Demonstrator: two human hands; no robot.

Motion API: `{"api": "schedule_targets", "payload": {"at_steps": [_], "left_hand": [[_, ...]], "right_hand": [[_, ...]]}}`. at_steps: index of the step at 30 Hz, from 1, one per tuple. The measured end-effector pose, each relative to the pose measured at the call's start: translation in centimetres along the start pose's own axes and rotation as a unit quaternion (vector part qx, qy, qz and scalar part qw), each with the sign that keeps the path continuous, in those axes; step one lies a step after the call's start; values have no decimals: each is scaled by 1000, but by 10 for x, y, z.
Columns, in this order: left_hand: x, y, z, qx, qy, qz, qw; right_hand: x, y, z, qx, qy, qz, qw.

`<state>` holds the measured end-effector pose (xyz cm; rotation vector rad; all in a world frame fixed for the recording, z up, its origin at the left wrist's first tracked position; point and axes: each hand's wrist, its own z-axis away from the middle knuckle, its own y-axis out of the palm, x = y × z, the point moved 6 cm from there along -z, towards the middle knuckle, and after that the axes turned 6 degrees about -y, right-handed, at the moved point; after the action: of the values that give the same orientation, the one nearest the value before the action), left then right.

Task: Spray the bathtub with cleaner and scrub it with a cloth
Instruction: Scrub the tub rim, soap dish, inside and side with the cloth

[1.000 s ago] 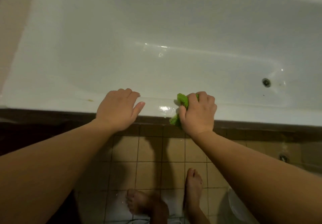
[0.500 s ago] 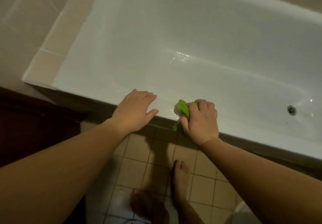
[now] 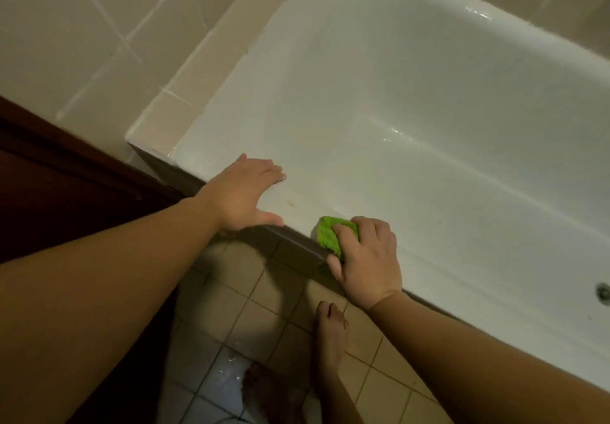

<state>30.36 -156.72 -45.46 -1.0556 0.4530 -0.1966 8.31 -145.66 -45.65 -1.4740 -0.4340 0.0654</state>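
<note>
Two hands on white bathtub (image 3: 412,100) rim: left hand (image 3: 242,192) spread flat, right hand (image 3: 364,258) gripping green cloth (image 3: 326,234); tiled floor (image 3: 264,291).

Beige tiled floor (image 3: 251,295) with wet patch (image 3: 227,374), bare feet (image 3: 330,334) on it; beige wall tiles (image 3: 82,27); dark wooden panel (image 3: 66,192) left.

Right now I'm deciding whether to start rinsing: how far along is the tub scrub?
Done: the bathtub floor glistens wet, so it seems sprayed. In hand: the right hand grips the green cloth on the near rim while the left hand rests flat on it. Left: a yellowish smudge between the hands remains; whether the inner walls were scrubbed can't be told.
</note>
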Motion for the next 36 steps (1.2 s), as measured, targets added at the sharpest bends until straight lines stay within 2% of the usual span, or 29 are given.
{"api": "schedule_targets", "payload": {"at_steps": [5, 9, 12, 15, 21, 25, 29, 32, 36], "left_hand": [[24, 5, -3, -54, 2, 6, 999], [48, 13, 6, -90, -28, -34, 995], [66, 15, 16, -99, -80, -60, 990], [75, 19, 28, -113, -115, -39, 986], [85, 25, 40, -171, -120, 19, 978], [93, 22, 44, -186, -122, 40, 974], [104, 20, 48, -213, -157, 54, 963], [120, 17, 56, -279, -173, 72, 942], [146, 11, 59, -302, -184, 89, 931]], "right_hand": [[56, 14, -69, 0, -99, -39, 994], [55, 14, -78, 18, -133, -68, 989], [42, 12, -61, 3, -131, -62, 989], [37, 11, -54, 4, -105, -58, 993], [71, 16, -121, 37, -82, -100, 991], [68, 17, -112, 28, -52, -93, 994], [74, 19, -97, 35, -84, -46, 995], [100, 21, -136, 30, -129, -55, 990], [124, 26, -188, 25, -111, -78, 990]]}}
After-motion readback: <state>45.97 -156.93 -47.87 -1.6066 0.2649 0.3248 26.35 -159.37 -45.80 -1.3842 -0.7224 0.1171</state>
